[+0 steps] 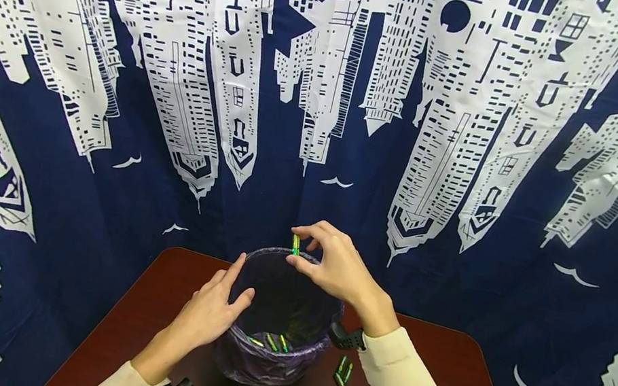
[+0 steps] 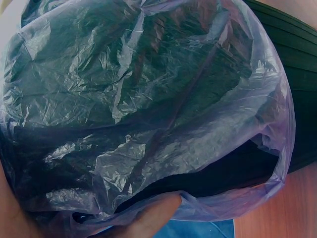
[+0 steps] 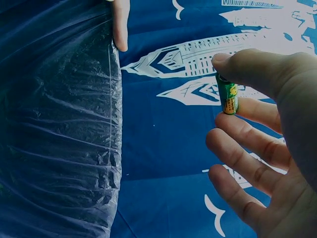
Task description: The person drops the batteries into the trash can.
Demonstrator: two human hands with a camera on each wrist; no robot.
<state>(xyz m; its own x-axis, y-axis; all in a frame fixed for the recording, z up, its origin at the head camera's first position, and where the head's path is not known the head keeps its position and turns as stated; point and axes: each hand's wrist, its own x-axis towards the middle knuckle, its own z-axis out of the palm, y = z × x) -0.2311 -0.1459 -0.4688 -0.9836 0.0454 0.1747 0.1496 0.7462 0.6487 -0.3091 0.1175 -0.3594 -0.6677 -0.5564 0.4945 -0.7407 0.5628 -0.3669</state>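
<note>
A small green and yellow battery (image 1: 296, 244) is pinched between the thumb and fingers of my right hand (image 1: 336, 263), above the far rim of a dark bin. In the right wrist view this battery (image 3: 229, 96) stands nearly upright between thumb and fingertips. The bin has a thin purple bag (image 1: 269, 364) folded over its rim. My left hand (image 1: 215, 304) rests at the bin's left rim, its fingers extended along the side and its thumb reaching over the opening. More batteries (image 1: 272, 342) show inside the bag, near the front rim.
Three green and yellow batteries (image 1: 340, 383) lie on the reddish-brown table (image 1: 415, 363), right of the bin and near my right forearm. A navy curtain (image 1: 306, 206) with white buildings hangs behind the table. Black straps with small devices circle both wrists.
</note>
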